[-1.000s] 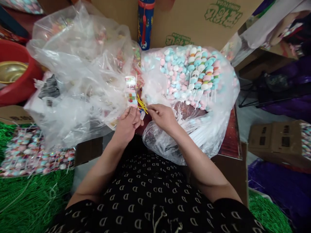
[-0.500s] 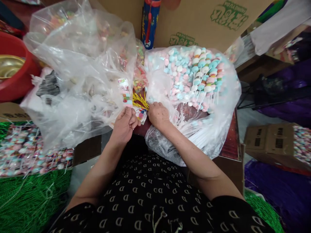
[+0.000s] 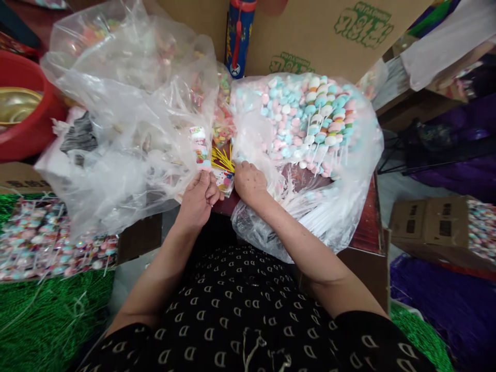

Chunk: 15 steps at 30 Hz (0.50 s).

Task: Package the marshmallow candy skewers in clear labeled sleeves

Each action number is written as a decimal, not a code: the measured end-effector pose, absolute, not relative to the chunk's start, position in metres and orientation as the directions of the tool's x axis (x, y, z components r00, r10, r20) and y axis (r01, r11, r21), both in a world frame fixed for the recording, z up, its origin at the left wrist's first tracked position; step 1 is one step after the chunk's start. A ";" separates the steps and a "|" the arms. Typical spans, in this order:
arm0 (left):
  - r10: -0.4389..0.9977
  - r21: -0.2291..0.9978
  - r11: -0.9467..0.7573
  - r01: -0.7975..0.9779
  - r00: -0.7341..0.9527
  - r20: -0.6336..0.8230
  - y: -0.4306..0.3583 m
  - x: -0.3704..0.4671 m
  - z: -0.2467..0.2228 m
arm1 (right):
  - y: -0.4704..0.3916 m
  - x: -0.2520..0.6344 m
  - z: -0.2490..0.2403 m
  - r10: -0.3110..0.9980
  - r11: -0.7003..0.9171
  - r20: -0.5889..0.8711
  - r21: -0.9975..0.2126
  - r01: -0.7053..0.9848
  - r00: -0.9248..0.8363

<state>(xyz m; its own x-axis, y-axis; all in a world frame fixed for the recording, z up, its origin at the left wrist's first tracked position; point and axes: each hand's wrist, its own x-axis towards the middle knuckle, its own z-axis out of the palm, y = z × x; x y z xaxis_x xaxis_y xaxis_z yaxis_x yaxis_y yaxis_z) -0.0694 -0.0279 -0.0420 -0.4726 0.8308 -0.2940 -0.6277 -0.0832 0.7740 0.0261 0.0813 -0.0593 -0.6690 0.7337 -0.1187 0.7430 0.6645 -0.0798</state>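
Note:
My left hand [image 3: 200, 196] pinches the lower end of a wrapped candy skewer [image 3: 200, 150], which stands up from the fingers with pink, blue and white marshmallow pieces inside a printed clear sleeve. To the right, my right hand [image 3: 250, 182] is curled with its knuckles up, at the ends of a bundle of yellow twist ties [image 3: 221, 157]. Its fingertips are hidden, so what they hold cannot be made out. Between both hands lies a stack of printed cards or sleeves with coloured dots [image 3: 225, 181].
Right of my hands a big clear bag holds loose marshmallows [image 3: 284, 111], with several unwrapped skewers [image 3: 329, 116] on top. A crumpled plastic bag [image 3: 132, 124] fills the left side. Behind stand a blue bottle [image 3: 239, 41] and a cardboard carton [image 3: 310, 31]; a red tub [image 3: 46, 103] is far left.
My right hand has shifted slightly left and up beside the twist ties, and a few ties lie differently. My left hand keeps the wrapped skewer in nearly the same place.

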 end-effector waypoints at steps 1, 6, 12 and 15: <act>0.829 0.776 -0.086 -0.624 -0.476 -0.292 -0.028 -0.070 -0.043 | 0.081 0.025 -0.061 0.741 0.657 -0.113 -0.078 0.750 -0.662; 0.833 0.777 -0.094 -0.622 -0.477 -0.281 -0.029 -0.072 -0.047 | 0.088 0.030 -0.063 0.770 0.622 -0.093 -0.106 0.775 -0.631; 0.834 0.771 -0.080 -0.632 -0.466 -0.296 -0.028 -0.072 -0.050 | 0.099 0.046 -0.062 0.785 0.555 -0.042 -0.396 0.732 -0.618; 0.846 0.771 -0.073 -0.633 -0.448 -0.288 -0.027 -0.071 -0.051 | 0.102 0.053 -0.069 0.815 0.440 0.004 -0.656 0.614 -0.579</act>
